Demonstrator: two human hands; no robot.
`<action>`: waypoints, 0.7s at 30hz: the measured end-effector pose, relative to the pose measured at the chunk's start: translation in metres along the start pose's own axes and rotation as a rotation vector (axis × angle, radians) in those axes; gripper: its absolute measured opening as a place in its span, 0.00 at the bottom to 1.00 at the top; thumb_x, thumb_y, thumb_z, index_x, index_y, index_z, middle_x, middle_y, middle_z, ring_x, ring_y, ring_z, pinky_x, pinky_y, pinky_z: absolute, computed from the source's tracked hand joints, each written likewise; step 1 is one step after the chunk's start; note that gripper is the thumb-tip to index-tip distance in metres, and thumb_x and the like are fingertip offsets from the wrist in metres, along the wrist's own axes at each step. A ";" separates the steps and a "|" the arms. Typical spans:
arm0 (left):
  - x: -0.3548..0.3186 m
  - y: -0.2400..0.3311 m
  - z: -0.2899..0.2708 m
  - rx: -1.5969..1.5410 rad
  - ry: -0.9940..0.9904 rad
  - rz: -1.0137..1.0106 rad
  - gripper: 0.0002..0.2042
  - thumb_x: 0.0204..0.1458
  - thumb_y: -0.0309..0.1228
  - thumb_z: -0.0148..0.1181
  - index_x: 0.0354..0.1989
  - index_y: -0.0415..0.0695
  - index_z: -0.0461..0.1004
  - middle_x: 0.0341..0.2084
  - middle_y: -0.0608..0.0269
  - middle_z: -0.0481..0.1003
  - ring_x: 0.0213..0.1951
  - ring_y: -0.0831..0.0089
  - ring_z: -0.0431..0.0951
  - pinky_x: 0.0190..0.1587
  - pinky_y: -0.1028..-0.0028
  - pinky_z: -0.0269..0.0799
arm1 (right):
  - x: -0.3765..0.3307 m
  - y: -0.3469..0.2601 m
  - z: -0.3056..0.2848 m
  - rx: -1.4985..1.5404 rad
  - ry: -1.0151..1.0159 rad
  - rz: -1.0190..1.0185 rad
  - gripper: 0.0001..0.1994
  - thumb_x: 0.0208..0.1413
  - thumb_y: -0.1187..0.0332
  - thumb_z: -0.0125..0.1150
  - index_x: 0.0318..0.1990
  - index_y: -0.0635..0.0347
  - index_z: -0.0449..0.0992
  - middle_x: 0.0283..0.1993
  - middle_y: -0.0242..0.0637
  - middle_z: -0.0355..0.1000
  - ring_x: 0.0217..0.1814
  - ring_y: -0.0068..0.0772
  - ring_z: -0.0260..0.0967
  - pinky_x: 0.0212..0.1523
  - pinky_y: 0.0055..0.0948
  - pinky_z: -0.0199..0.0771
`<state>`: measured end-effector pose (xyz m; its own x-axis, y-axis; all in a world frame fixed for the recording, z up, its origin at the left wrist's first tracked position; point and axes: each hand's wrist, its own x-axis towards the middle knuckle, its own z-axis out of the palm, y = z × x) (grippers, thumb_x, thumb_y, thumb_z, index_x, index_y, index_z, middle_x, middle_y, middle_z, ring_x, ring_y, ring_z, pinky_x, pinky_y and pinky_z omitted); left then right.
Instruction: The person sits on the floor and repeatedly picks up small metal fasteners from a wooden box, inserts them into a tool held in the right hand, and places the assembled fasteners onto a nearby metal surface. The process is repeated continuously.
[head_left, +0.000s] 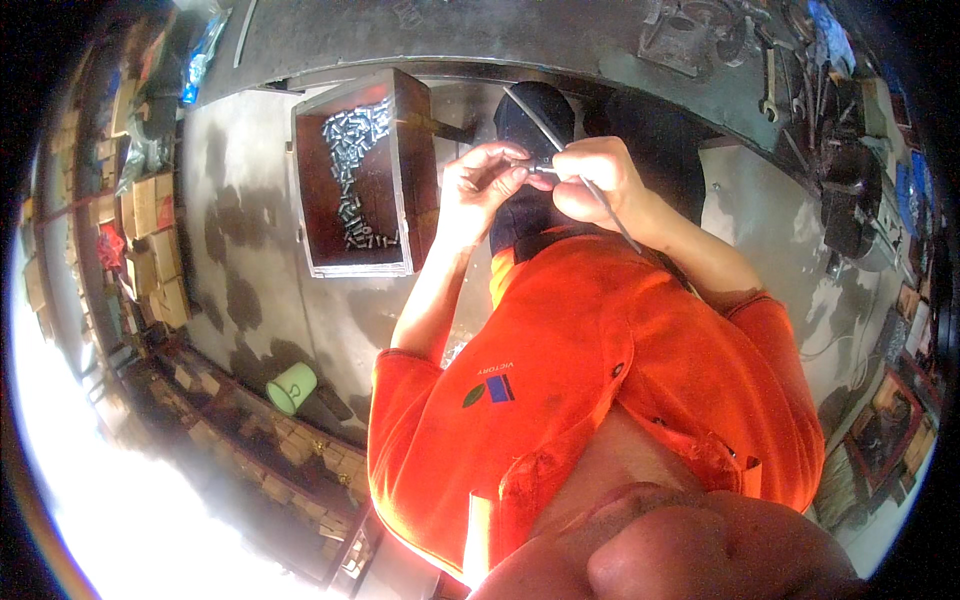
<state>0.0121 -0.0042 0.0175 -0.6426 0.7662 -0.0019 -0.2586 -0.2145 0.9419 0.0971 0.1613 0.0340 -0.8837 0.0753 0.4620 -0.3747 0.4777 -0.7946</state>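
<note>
Rod [615,220], thin & gray, crosses the R hand [607,178] on a diagonal: one end up-left toward the dark table [450,35], the other down-right toward the orange shirt [540,310]. R hand is closed round it near mid-length, so R is the nearer hand; L hand [480,190] sits just to the left, w/ no visible contact w/ the rod. L hand pinches a small metal fitting [541,169] btwn thumb & fingers; the fitting bridges the short gap to the R fingers, lying approx. left-to-right, i.e. at an angle to the rod's long axis, not along it. Can't tell if rod & fitting meet inside the R grip, b/c fingers hide it; exact type of fitting too small to ID. Both hands are close together, btwn shirt & table edge. Open bin [412,130] is on the L side, just beyond the L forearm, w/ loose bolt-like metal pieces [350,140] heaped at its far end & trailing toward the near one. Spanner [771,88] lies on the table, far R, well apart from both hands.
</note>
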 end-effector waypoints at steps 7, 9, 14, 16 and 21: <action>0.006 -0.011 0.005 -0.117 0.055 -0.134 0.09 0.53 0.26 0.55 0.38 0.32 0.71 0.24 0.55 0.75 0.27 0.68 0.77 0.34 0.72 0.73 | -0.003 0.007 0.004 -0.166 0.050 -0.145 0.11 0.35 0.73 0.63 0.14 0.58 0.65 0.12 0.38 0.59 0.15 0.41 0.63 0.16 0.36 0.61; 0.009 -0.016 0.002 -0.088 0.034 -0.115 0.09 0.53 0.26 0.55 0.37 0.32 0.71 0.24 0.55 0.75 0.26 0.69 0.76 0.32 0.73 0.73 | -0.002 0.007 0.004 -0.179 0.042 -0.161 0.10 0.36 0.73 0.62 0.14 0.58 0.65 0.12 0.37 0.60 0.15 0.38 0.63 0.17 0.34 0.62; 0.010 -0.018 -0.007 -0.088 -0.011 -0.077 0.07 0.50 0.22 0.57 0.37 0.34 0.72 0.24 0.56 0.75 0.25 0.71 0.76 0.31 0.74 0.73 | -0.011 0.011 0.000 0.298 -0.076 0.392 0.09 0.38 0.74 0.54 0.13 0.60 0.62 0.13 0.35 0.62 0.17 0.18 0.61 0.19 0.23 0.61; 0.014 -0.013 -0.014 -0.105 0.083 -0.035 0.08 0.47 0.18 0.58 0.37 0.37 0.73 0.25 0.58 0.75 0.25 0.72 0.76 0.30 0.75 0.73 | -0.020 0.024 0.005 0.462 0.045 0.499 0.10 0.38 0.73 0.52 0.12 0.61 0.61 0.12 0.33 0.60 0.16 0.17 0.58 0.18 0.22 0.57; 0.020 -0.019 -0.041 0.718 0.288 0.221 0.07 0.41 0.17 0.61 0.30 0.37 0.74 0.23 0.64 0.73 0.23 0.79 0.70 0.27 0.79 0.67 | -0.014 -0.009 -0.021 0.378 -0.075 0.218 0.12 0.35 0.74 0.54 0.11 0.59 0.56 0.10 0.33 0.54 0.11 0.23 0.51 0.15 0.27 0.48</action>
<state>-0.0253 -0.0100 -0.0138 -0.8107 0.5443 0.2154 0.3604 0.1741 0.9164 0.1187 0.1739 0.0428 -0.9660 0.0686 0.2492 -0.2416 0.1027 -0.9649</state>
